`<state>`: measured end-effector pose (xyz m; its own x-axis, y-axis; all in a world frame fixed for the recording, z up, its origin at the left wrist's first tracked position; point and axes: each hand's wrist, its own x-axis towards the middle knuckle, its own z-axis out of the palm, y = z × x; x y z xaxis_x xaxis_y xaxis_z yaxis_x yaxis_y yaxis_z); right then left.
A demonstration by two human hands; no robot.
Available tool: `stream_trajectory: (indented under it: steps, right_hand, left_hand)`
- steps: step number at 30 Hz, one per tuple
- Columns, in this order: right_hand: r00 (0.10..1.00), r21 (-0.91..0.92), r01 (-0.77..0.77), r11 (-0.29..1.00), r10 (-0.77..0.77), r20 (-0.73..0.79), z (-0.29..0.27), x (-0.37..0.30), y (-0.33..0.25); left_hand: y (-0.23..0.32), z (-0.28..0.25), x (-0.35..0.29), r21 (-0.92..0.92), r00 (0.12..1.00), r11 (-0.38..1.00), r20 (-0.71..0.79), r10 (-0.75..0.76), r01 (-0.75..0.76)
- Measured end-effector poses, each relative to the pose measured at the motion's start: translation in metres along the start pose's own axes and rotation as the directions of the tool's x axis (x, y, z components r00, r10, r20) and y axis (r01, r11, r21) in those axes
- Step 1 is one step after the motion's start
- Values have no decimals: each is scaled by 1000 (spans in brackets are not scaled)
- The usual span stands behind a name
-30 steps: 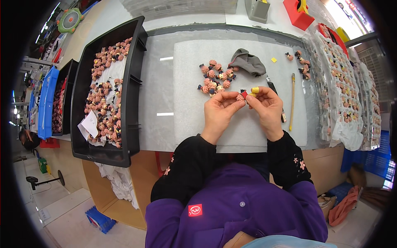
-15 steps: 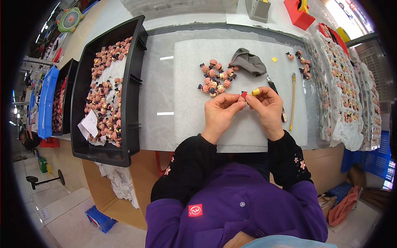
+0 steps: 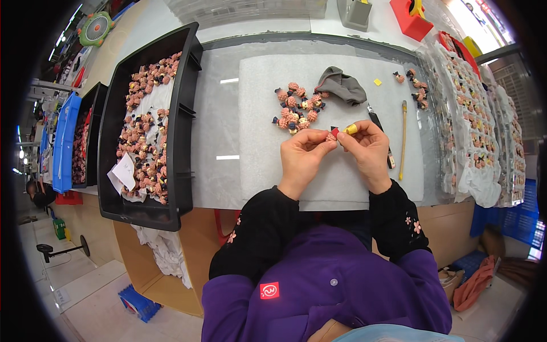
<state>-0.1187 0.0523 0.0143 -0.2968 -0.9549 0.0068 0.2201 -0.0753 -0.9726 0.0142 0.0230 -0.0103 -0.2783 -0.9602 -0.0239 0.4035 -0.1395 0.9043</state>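
Figurine (image 3: 331, 137), centre of frame: pinched in your left grip (image 3: 302, 161), by the fingertips, presumably for its smallness; your right grip (image 3: 369, 151) touches it, closure unclear; other figurines (image 3: 292, 112), upper centre, on mat (image 3: 262, 165), probably for cushioning

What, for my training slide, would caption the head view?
Left hand and right hand hold a pink-and-red piece over a pale mat.

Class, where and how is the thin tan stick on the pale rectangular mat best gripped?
Probably mid-shaft: the thin tan stick lies flat on the pale rectangular mat, both long sides exposed. Come from above and slightly right, pinching across its narrow width, because the slim black-handled tool and the right hand are to its left.
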Motion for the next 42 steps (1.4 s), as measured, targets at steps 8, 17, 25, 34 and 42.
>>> stream_trajectory:
  steps: [8, 17, 25, 34, 42]
  right_hand:
    - [1000, 2, -15, 1000, 15, 6, 0, 0, 0]
    - [1000, 6, 13, 1000, -13, 22, 0, -1, 0]
    - [998, 21, 45, 999, -46, 34, -2, 0, 1]
    - [998, 36, 55, 998, -56, 32, -1, 0, -1]
    - [995, -9, 97, 995, -97, 9, -3, 0, 0]
  left_hand:
    - [0, 0, 0, 61, 994, 992, 7, 108, -108]
    - [-1, 1, -1, 98, 994, 989, 29, 108, -110]
    - [1, 3, -2, 141, 995, 985, 10, 101, -101]
    - [4, 3, -3, 134, 997, 988, 21, 75, -77]
    - [10, -3, 5, -154, 992, 981, -21, -122, 117]
